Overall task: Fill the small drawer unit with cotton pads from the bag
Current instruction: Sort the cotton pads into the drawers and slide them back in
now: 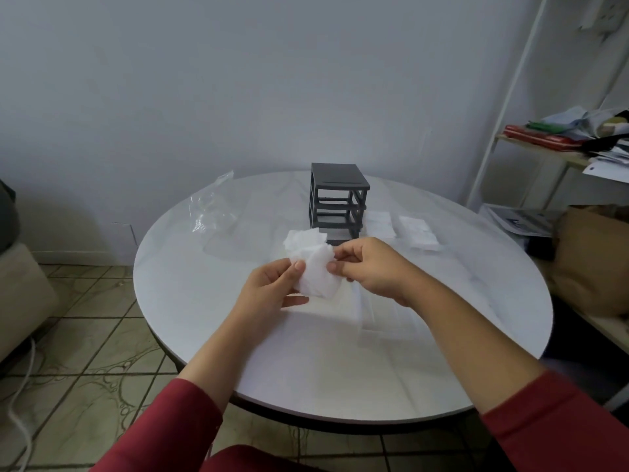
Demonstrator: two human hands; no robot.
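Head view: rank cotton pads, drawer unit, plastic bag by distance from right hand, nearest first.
1. cotton pads, pinched in the right hand itself
2. drawer unit, just beyond, centre
3. plastic bag, far left

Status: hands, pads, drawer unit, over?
Left hand and right hand both gripping one wad of cotton pads, above the table. Drawer unit just behind, slots look empty. Bag off left; path clear.

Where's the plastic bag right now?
In the head view, the clear plastic bag lies at the far left of the table, left of the dark drawer unit, apart from the left hand and right hand holding cotton pads.
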